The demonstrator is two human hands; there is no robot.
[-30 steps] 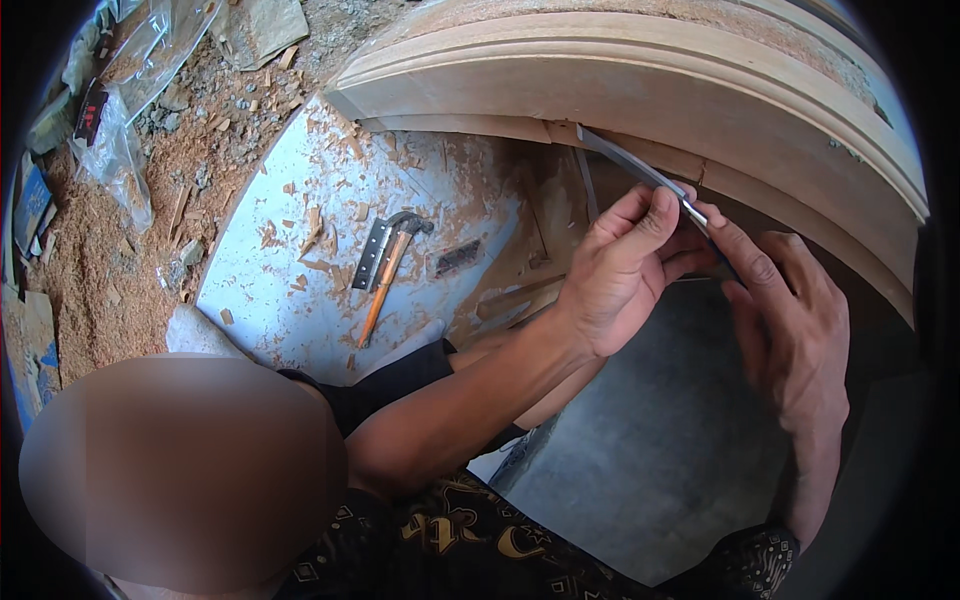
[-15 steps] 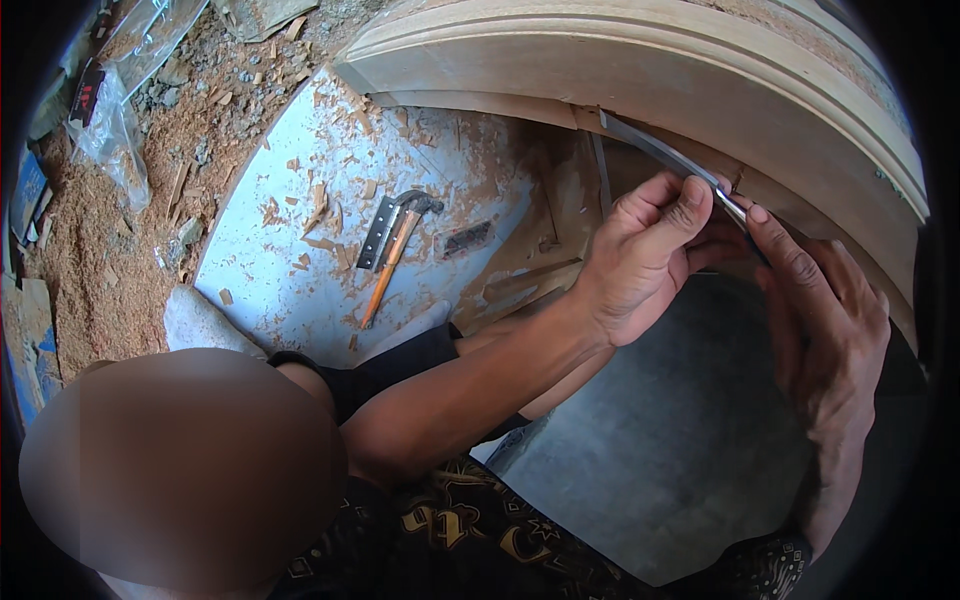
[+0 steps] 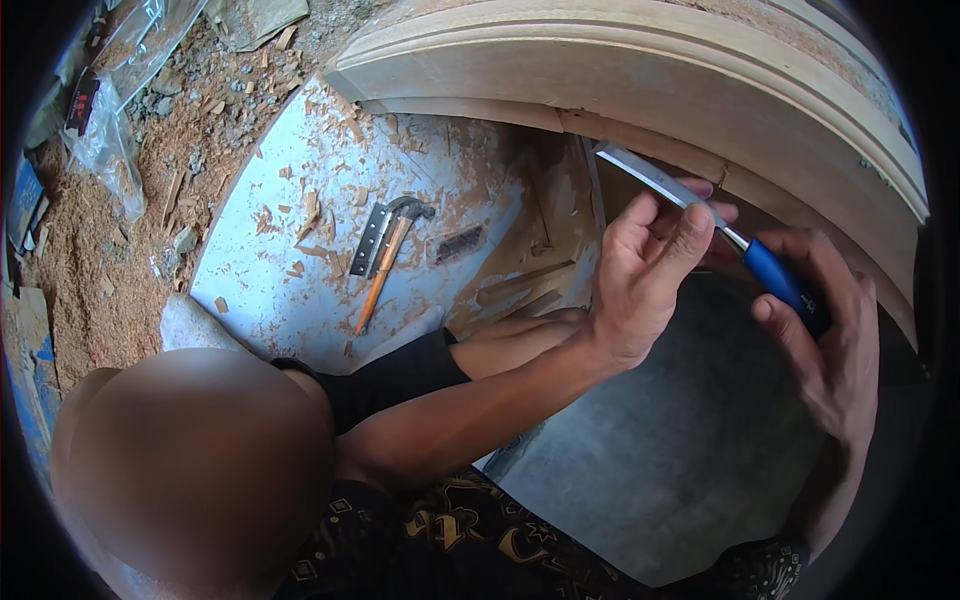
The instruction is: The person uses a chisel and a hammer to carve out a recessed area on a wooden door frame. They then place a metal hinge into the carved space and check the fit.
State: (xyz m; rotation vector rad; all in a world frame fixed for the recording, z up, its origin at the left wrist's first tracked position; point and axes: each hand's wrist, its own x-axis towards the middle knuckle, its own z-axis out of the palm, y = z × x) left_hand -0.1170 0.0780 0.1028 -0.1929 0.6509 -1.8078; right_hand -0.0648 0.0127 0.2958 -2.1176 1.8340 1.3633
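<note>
A chisel (image 3: 650,176) with a bright steel blade and a blue handle lies across both hands, its tip pointing up and left toward the wooden frame. My left hand (image 3: 650,260) pinches the blade near its middle, thumb on the near face and fingers behind. Around the blue handle, my right hand (image 3: 825,330) curls loosely, with the thumb on the near side and some fingers hidden behind it. Just beyond the blade runs the long pale wooden frame (image 3: 600,65) with a moulded edge. The blade looks apart from the wood.
On the pale, chip-strewn board (image 3: 270,215) lie a hammer (image 3: 378,285) with an orange-brown handle, a dark metal hinge (image 3: 368,240) and a small dark rectangular piece (image 3: 460,243). Sawdust and rubble (image 3: 110,280) spread at left, with a clear plastic bag (image 3: 110,150).
The chisel has turned, showing its flat face and blue handle. My right hand has shifted from near the blade's base back along the handle. The view has shifted slightly.
</note>
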